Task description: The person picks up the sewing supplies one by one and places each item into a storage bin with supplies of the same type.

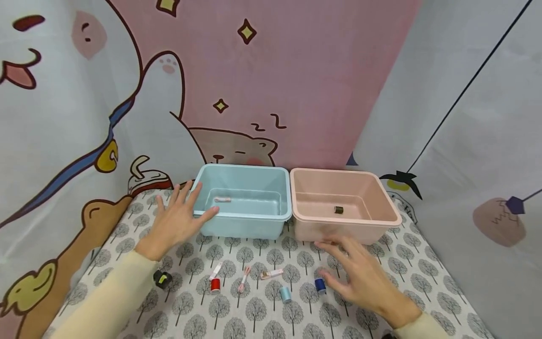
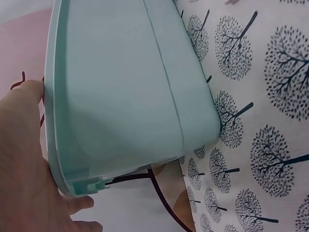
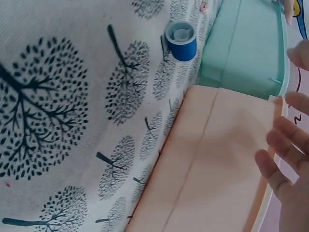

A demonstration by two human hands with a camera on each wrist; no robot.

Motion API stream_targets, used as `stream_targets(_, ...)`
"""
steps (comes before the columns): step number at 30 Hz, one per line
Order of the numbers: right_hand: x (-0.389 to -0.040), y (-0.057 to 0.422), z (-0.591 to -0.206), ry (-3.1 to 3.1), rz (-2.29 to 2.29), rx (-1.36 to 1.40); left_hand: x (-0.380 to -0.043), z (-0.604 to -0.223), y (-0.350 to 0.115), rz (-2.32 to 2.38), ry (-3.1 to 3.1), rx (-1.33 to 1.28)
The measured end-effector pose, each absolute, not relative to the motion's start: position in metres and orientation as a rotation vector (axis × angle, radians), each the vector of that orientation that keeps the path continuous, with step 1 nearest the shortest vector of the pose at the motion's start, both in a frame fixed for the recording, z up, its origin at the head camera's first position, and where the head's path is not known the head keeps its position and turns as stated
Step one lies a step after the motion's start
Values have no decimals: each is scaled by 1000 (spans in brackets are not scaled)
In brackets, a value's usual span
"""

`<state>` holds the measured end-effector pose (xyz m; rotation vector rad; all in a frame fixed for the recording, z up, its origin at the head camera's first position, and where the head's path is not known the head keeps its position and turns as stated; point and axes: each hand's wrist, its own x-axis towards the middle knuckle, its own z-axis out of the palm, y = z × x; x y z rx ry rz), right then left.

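Observation:
My left hand (image 1: 175, 221) is at the left end of the light blue bin (image 1: 241, 228), fingers spread and fairly straight, overlapping its rim. In the left wrist view its thumb and fingers lie along the bin's rim (image 2: 50, 116). My right hand (image 1: 360, 280) hovers before the pink bin (image 1: 311, 230), fingers apart and loosely bent, holding nothing. Nearest its thumb stands a dark blue thread spool (image 1: 320, 285). Inside the blue bin lies a small pale strip (image 1: 222, 199); inside the pink bin, a dark green spool (image 1: 338, 210).
On the tree-patterned cloth (image 1: 254, 313) are a red spool (image 1: 215, 286), a light blue spool (image 1: 285, 294) and small pale pink strips, one a folded strip (image 1: 244, 278) and one a flat strip (image 1: 272, 273). A printed cartoon curtain (image 1: 313, 84) hangs right behind the bins.

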<state>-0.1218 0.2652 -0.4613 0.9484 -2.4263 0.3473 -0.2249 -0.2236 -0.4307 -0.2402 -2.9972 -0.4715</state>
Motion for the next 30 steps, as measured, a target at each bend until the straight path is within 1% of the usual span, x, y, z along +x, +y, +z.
stream_targets(17, -123, 273, -486, -2714, 370, 1060, -231, -429, -225, -496, -3044, -282)
stream_targets(30, -124, 276, -492, -2833, 482, 1149, -231, -429, -223, -510, -3037, -281)
